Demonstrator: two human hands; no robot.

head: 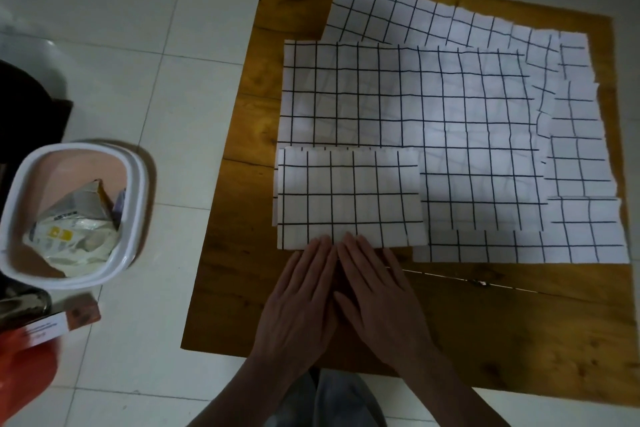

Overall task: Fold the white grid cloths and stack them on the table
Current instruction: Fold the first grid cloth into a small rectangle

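A folded white grid cloth [349, 198] lies at the front left of the wooden table [519, 329]. Behind and beside it a larger unfolded grid cloth [460, 121] lies spread flat, on top of other spread grid cloths [408, 10] that reach the far and right edges. My left hand [301, 302] and my right hand [377, 298] lie flat side by side on the table, fingers straight. Their fingertips touch the near edge of the folded cloth. Neither hand holds anything.
A white bin [69, 215] with crumpled packaging inside stands on the tiled floor [156, 45] left of the table. A small box [62, 322] and a red object [24, 378] lie at the lower left. Bare wood shows along the table's front.
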